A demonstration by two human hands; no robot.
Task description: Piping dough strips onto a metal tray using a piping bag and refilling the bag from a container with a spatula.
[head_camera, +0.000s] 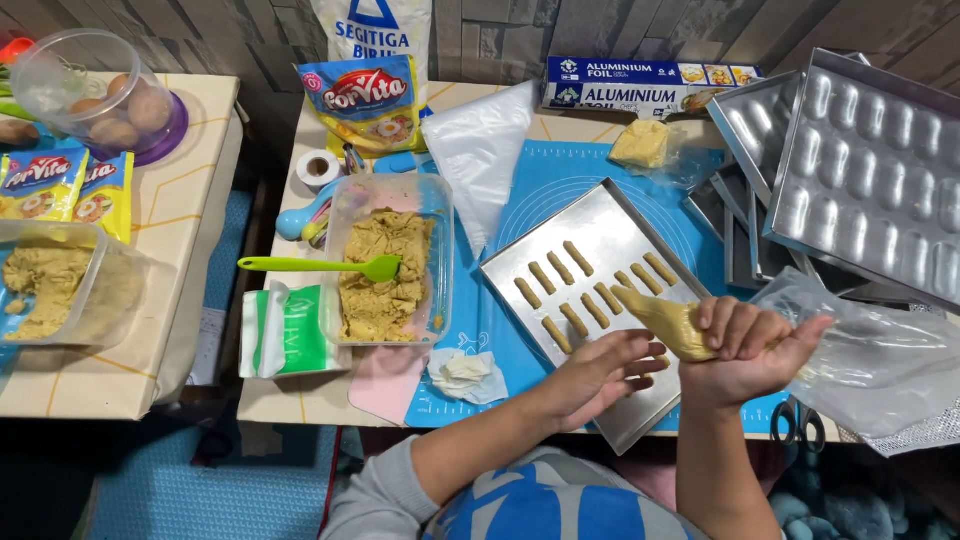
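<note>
Blue silicone mat (560, 180), shiny metal tray (600, 225), right hand (750, 345) squeezing dough-filled piping bag (665, 320)

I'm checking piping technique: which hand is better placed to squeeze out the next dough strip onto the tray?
Probably the right hand: it grips the filled piping bag, whose tip points at the baking tray. The left hand rests open on the tray's edge.

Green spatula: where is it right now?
In the head view, left of centre: the green spatula lies across the rim of the clear dough tub, handle pointing left, above the green-and-white packet.
</note>
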